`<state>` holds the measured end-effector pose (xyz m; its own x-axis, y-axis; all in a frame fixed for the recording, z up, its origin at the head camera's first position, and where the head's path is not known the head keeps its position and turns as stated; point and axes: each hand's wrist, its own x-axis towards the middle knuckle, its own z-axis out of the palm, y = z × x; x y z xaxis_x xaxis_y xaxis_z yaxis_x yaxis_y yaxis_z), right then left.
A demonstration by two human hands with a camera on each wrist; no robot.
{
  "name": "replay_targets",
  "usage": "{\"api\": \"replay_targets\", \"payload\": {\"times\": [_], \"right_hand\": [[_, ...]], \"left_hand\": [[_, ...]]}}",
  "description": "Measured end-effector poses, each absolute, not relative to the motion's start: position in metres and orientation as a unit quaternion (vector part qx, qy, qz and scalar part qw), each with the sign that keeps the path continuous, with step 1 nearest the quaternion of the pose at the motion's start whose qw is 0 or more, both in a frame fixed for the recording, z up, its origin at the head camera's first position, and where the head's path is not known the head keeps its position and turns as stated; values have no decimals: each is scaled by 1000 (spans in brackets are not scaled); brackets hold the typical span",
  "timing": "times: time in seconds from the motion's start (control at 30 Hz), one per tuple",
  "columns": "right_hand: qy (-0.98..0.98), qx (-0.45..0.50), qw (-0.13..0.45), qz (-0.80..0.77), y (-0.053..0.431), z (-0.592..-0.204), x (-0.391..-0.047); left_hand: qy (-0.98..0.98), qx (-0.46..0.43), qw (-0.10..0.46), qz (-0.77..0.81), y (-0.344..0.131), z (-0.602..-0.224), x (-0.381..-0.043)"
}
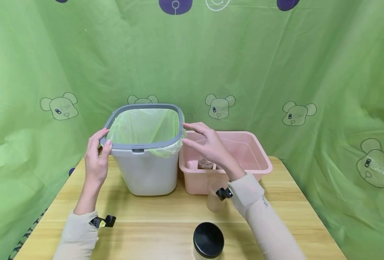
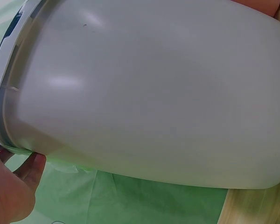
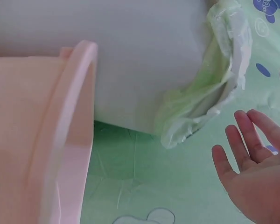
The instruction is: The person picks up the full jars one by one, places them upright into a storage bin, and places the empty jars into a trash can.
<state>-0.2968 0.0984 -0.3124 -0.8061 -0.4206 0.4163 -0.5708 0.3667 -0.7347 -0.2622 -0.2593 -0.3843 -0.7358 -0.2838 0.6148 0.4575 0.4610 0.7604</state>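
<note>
A light grey trash can [image 1: 148,173] with a darker grey rim ring [image 1: 136,146] stands upright on the table. Inside it hangs a pale green trash bag [image 1: 136,124], whose edge spills over the rim at the front right. My left hand [image 1: 96,159] grips the can's left front corner at the rim, thumb in front; in the left wrist view its fingertips [image 2: 36,165] lie under the rim. At the right side of the rim is my right hand [image 1: 208,142], its fingers spread; the right wrist view shows it apart from the bag's overhang [image 3: 200,107].
Right of the can sits a pink basin [image 1: 244,144] with a small patterned container [image 1: 205,163] inside. A translucent cup [image 1: 214,202] stands before it, partly behind the right wrist. A black-lidded jar [image 1: 208,240] is near the front edge. Green curtain [image 1: 192,65] hangs behind.
</note>
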Motion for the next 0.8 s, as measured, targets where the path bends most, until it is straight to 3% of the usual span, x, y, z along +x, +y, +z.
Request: {"api": "replay_targets", "payload": {"times": [0.8], "right_hand": [[-829, 314, 82, 455, 202, -384, -237]], "left_hand": [[-774, -54, 353, -523, -258, -382, -261]]}}
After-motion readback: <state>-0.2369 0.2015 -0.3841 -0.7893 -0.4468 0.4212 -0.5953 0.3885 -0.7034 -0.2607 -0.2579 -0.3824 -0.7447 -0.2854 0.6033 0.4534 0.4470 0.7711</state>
